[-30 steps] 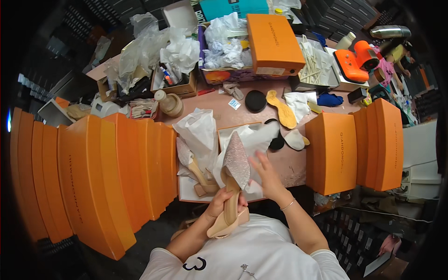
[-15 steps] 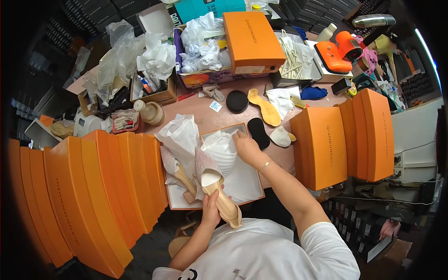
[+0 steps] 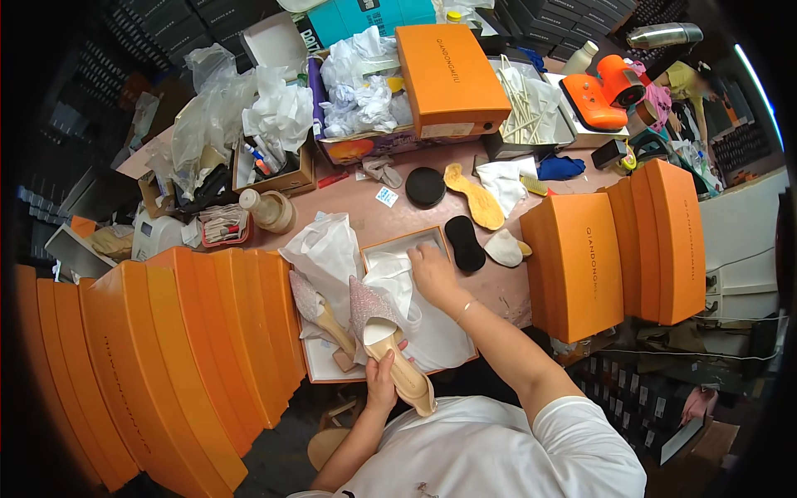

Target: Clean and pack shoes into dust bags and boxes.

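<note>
One desk [image 3: 332, 199] is carrying an open box [image 3: 398, 244], with white paper [image 3: 390, 270] and one shoe [image 3: 334, 330] already lying inside; its unboxed mate [image 3: 407, 375] is hanging over the near side, the left hand [image 3: 382, 380] clamping it. The right hand [image 3: 436, 274] is concealing its grip's closure.

held shoe [image 3: 370, 305]: sparkly pink pointed toe, beige insole facing up, toe pointing away from person | other shoe [image 3: 306, 297]: matching, block heel, lying at box's left | paper [image 3: 390, 270]: white, crumpled, inside box | box [image 3: 398, 246]: open, orange-rimmed
</note>
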A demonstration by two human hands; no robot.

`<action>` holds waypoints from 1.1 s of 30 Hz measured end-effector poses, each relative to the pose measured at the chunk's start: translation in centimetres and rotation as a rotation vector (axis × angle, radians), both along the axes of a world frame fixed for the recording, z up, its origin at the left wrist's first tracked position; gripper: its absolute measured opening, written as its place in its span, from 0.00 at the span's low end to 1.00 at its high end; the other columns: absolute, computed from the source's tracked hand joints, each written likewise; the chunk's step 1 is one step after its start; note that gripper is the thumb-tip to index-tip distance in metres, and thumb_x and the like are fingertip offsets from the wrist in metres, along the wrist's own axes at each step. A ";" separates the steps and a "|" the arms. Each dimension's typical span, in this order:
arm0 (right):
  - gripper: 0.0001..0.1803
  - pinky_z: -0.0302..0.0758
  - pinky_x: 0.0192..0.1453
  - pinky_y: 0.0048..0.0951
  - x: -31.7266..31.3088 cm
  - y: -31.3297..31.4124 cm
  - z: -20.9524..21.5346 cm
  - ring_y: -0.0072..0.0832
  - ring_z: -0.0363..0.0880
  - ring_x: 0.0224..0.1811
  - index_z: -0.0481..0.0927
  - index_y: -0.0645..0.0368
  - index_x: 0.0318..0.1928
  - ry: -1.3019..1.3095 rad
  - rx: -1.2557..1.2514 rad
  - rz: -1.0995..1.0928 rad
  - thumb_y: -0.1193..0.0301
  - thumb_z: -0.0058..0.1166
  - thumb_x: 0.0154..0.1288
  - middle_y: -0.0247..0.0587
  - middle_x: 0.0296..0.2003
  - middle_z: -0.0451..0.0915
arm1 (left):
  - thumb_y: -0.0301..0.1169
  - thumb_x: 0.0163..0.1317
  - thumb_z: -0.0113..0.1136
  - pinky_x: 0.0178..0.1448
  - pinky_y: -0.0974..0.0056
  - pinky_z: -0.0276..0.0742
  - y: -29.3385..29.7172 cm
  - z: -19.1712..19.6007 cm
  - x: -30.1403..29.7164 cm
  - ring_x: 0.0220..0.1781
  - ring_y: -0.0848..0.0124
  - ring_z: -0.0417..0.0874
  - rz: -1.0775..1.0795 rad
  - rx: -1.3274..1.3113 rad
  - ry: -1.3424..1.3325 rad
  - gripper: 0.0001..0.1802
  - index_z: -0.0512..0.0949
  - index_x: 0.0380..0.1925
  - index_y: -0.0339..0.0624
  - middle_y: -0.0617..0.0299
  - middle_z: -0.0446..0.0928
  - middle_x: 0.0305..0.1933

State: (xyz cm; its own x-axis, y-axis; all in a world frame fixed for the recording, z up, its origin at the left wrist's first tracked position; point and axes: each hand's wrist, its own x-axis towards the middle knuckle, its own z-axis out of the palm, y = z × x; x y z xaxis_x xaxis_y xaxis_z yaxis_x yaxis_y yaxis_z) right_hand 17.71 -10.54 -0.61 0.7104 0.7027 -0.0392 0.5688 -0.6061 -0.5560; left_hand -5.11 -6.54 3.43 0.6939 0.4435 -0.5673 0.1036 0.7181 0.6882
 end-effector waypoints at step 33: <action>0.16 0.71 0.53 0.44 -11.6 -6.5 1.5 0.54 0.74 0.48 0.71 0.71 0.46 0.502 0.281 -0.046 0.73 0.47 0.60 0.62 0.44 0.74 | 0.39 0.66 0.46 0.50 0.53 0.80 1.0 -0.9 -0.9 0.48 0.57 0.80 0.066 -0.008 -0.008 0.22 0.70 0.51 0.32 0.52 0.74 0.46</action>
